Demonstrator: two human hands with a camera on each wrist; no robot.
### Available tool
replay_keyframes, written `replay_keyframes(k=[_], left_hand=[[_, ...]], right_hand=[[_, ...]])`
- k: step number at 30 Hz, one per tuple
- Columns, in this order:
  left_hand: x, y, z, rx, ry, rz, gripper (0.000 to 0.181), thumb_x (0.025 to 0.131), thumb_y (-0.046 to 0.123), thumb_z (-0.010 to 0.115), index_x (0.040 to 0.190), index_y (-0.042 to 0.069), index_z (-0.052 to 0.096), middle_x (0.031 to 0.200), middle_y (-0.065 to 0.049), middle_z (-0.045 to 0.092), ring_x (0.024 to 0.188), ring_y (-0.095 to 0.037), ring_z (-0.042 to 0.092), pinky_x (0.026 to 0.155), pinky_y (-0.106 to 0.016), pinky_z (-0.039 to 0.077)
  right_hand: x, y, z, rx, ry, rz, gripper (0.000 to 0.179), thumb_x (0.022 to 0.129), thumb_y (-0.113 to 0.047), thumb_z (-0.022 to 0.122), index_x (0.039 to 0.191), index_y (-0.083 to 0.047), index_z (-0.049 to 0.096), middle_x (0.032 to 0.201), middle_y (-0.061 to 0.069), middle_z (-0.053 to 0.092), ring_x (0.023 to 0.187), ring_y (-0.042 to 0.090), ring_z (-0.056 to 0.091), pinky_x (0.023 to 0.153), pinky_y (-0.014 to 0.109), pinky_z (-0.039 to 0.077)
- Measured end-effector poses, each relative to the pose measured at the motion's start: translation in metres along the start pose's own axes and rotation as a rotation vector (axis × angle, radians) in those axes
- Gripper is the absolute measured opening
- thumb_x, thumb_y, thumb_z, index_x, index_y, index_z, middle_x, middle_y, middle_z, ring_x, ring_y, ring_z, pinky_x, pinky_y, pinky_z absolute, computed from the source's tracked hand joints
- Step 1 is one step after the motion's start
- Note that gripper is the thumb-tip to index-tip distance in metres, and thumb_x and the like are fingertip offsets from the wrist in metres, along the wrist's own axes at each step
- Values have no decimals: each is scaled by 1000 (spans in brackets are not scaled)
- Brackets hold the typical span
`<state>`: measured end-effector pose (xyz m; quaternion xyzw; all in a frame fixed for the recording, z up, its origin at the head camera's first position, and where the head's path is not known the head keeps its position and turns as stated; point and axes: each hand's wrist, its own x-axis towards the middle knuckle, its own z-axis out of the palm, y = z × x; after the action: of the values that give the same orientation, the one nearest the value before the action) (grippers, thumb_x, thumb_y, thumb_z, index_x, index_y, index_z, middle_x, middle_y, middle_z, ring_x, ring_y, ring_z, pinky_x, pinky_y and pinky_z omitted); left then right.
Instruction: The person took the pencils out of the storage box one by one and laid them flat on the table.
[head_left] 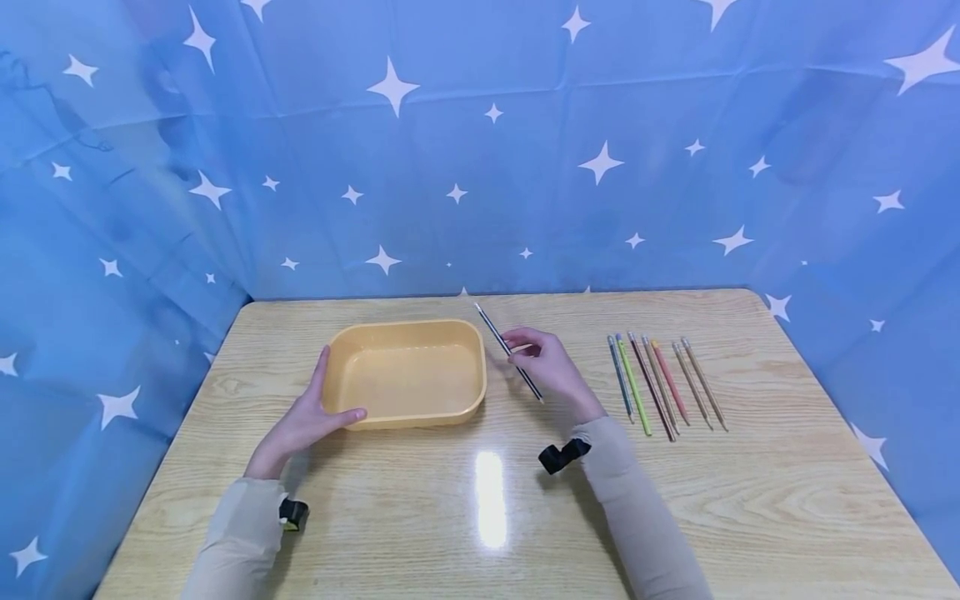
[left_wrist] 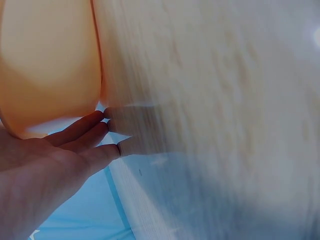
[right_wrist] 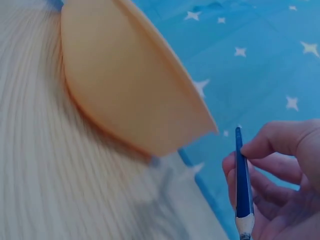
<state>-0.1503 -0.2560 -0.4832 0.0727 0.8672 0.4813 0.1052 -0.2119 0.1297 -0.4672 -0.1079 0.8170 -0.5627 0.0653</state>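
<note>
A shallow yellow-orange plastic basin (head_left: pixel 405 419) stands on the table. My left hand (head_left: pixel 315 414) holds its near left corner, with the thumb on the front rim and the fingers along the left side; the left wrist view shows those fingers (left_wrist: pixel 82 131) rather straight, against the outer wall. To the right of the basin, my right hand (head_left: pixel 546 360) pinches a dark blue pencil (head_left: pixel 491 326) between thumb and fingers. The pencil slants above the table, its sharpened end (right_wrist: pixel 245 221) towards me. It is apart from the basin.
Several pencils (head_left: pixel 662 381) in blue, green, dark red, red and brown lie side by side right of my right hand. A blue curtain with white stars (head_left: pixel 480 167) hangs behind the wooden table (head_left: pixel 420 517) and at its sides.
</note>
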Motion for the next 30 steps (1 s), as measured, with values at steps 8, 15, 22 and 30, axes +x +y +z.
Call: replay_keyframes(k=[8, 15, 22, 30], left_hand=[[1, 0, 0, -15, -2, 7, 120, 83, 28, 77, 152, 15, -19, 159, -18, -13, 143, -42, -2, 110, -62, 7], [1, 0, 0, -34, -1, 14, 120, 82, 26, 78, 152, 15, -19, 159, -18, -11, 143, -41, -1, 110, -61, 6], [0, 1, 0, -31, -3, 16, 120, 82, 26, 78, 152, 13, -18, 159, -17, -12, 143, -41, -2, 110, -62, 6], [0, 1, -1, -16, -4, 16, 119, 82, 27, 78, 152, 13, -18, 159, -17, -13, 142, -43, -1, 109, -63, 7]], right_hand=[[-10, 22, -27, -14, 34, 50, 34, 92, -1, 60, 126, -1, 61, 114, 19, 60, 98, 32, 58, 78, 35, 49], [-22, 37, -51, -95, 69, 69, 34, 93, -1, 60, 127, 1, 59, 115, 21, 60, 99, 32, 58, 79, 37, 49], [-36, 43, -69, -185, 100, 85, 36, 93, 0, 58, 129, 4, 57, 116, 24, 59, 99, 35, 59, 78, 38, 50], [-49, 48, -82, -245, 134, 119, 37, 94, -2, 58, 131, 4, 56, 116, 23, 59, 98, 33, 59, 75, 33, 50]])
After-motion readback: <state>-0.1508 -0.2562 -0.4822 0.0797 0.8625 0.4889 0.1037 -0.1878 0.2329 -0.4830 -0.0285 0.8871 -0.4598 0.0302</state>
